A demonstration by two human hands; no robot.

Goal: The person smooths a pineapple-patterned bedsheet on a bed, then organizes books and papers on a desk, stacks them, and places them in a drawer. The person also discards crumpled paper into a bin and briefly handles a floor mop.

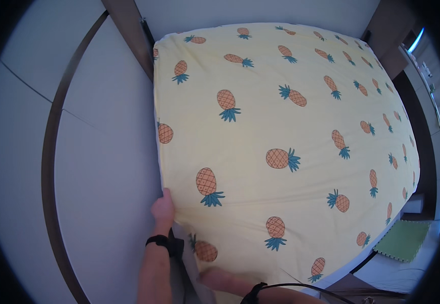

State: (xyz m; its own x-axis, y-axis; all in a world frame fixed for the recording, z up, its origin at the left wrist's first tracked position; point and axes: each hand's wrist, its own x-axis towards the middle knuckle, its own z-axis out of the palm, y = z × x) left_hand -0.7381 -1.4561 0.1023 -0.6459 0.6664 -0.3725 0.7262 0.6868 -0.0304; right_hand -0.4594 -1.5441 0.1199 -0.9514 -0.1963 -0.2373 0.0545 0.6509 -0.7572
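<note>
Beside white panels (103,162), left grip (163,207) pinches sheet (245,137) at left edge; right grip (219,278) unclear.

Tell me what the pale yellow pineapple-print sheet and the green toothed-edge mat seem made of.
The pale yellow pineapple-print sheet looks like matte cloth, perhaps cotton: soft creases, no shine. The green toothed-edge mat is probably dull foam, given its interlocking edge; rubber is possible.
</note>
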